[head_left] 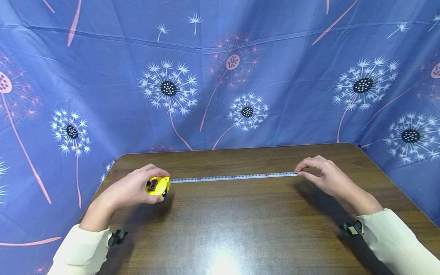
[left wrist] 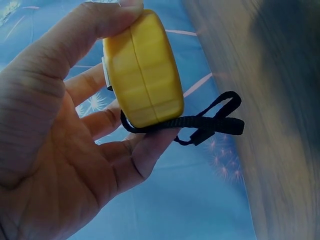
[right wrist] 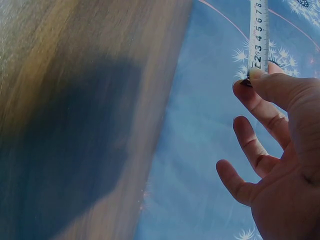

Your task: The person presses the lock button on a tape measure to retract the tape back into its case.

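Note:
A yellow tape measure is gripped between the thumb and fingers of my left hand, over the left side of the table. Its white blade, with black and red marks, stretches nearly straight across to the right. At the far end, my right hand pinches the blade's tip between thumb and forefinger. The left wrist view shows the yellow case from its back edge, with a black strap hanging at it. In the right wrist view, low numbers on the blade rise away from the pinching fingertips.
The dark wooden table lies under both hands and carries their shadows. Behind it and at both sides hangs a blue cloth with a dandelion print. A black wrist device sits at the right sleeve, another at the left.

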The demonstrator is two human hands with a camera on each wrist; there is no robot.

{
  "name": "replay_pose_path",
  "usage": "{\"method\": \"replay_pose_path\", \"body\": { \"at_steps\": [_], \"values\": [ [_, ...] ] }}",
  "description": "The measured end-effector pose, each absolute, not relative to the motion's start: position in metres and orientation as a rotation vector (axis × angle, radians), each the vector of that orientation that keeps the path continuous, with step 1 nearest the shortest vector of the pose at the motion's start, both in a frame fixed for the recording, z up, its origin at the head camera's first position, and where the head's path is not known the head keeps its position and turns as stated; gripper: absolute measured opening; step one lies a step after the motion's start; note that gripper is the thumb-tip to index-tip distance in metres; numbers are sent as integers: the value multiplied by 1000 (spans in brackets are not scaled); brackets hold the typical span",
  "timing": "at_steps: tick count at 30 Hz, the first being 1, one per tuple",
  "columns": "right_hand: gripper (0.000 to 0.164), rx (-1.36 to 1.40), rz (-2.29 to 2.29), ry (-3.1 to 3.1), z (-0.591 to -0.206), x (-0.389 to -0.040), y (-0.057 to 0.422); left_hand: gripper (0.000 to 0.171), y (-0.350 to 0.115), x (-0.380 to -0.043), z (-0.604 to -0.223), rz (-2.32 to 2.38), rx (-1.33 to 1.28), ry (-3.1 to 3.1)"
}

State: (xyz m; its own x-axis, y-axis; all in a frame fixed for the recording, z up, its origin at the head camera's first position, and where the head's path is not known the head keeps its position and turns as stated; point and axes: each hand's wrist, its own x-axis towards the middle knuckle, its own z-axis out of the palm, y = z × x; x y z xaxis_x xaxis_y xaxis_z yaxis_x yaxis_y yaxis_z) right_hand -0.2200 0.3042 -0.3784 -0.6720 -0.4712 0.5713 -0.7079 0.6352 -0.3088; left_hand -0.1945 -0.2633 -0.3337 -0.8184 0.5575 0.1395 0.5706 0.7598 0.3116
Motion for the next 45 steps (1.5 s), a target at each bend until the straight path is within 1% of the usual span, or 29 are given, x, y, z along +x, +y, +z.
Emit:
{"method": "replay_pose_path", "body": {
  "at_steps": [21, 37, 45],
  "values": [
    [39, 922, 752, -2411, -380, -225, 295, 55, -257, -200, -343, -610, -953, -2817],
    [35, 884, 783, -2431, -380, -229, 286, 60, -251, -201, -343, -620, -902, -2806],
    [35, 884, 773, -2416, -375, -232, 286, 60, -250, -202, -343, -675, -850, -2801]
  ]
}}
